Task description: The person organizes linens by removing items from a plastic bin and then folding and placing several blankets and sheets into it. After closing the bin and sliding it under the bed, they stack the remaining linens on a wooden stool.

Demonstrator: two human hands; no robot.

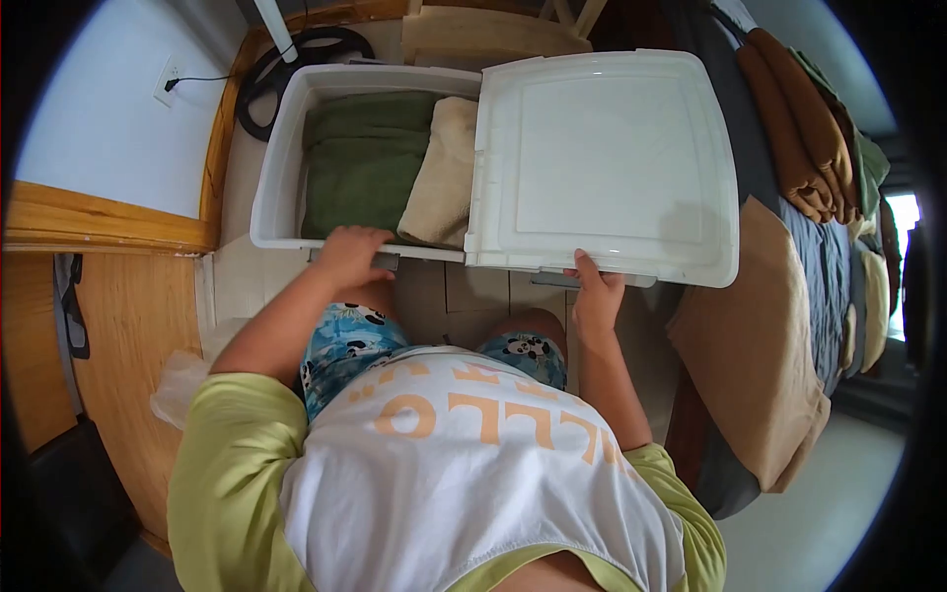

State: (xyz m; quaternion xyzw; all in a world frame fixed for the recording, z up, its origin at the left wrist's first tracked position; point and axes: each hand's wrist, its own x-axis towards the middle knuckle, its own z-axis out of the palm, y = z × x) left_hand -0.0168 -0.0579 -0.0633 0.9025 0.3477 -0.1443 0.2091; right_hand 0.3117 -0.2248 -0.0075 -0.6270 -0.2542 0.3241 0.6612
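Observation:
A white plastic storage bin (268,197) stands on the floor in front of me. Inside it lie a folded dark green blanket (367,163) and a folded beige blanket (441,173). My left hand (347,259) curls over the bin's front rim, beside a grey latch (387,262). The white lid (607,158) sits off to the right, covering the right part of the bin. My right hand (597,293) grips the lid's front edge near its grey latch (554,280), with the thumb on top and the other fingers mostly hidden beneath.
To the right, a bed holds rolled brown blankets (799,128) and a rumpled blue-grey sheet (804,286). A tan cloth (755,345) drapes over its side. Behind the bin are a wooden chair (493,35) and a black round base (330,44). A wall outlet (170,81) is at left.

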